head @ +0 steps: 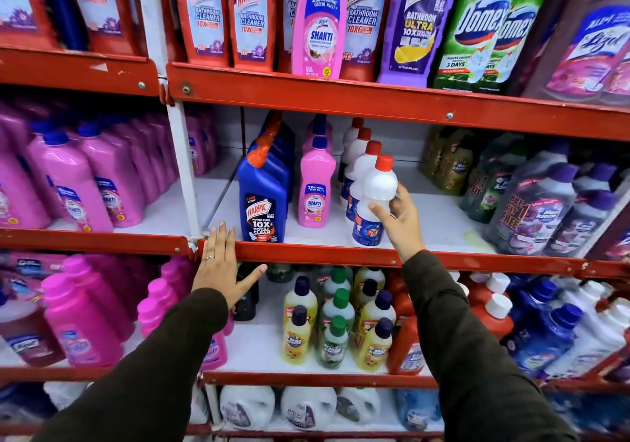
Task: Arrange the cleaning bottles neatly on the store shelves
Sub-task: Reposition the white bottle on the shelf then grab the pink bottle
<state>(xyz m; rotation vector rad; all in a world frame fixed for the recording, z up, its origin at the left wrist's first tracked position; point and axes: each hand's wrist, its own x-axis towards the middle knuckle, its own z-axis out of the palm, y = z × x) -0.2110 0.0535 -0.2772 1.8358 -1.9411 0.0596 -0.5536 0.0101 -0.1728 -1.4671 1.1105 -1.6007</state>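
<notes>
A white bottle (373, 199) with a red cap and blue label stands at the front of the middle shelf (341, 254), heading a row of matching white bottles behind it. My right hand (397, 218) wraps around its right side, gripping it. To its left stand a pink Shakti bottle (316, 186) and a blue Harpic bottle (262, 199), each fronting its own row. My left hand (221, 264) lies flat with fingers spread on the shelf's red front edge, holding nothing.
Red Harpic, purple and green Domex packs (477, 32) fill the shelf above. Pink bottles (78, 182) crowd the left bay. Purple-capped bottles (545, 210) stand right on the middle shelf. Yellow and green small bottles (337, 325) sit below.
</notes>
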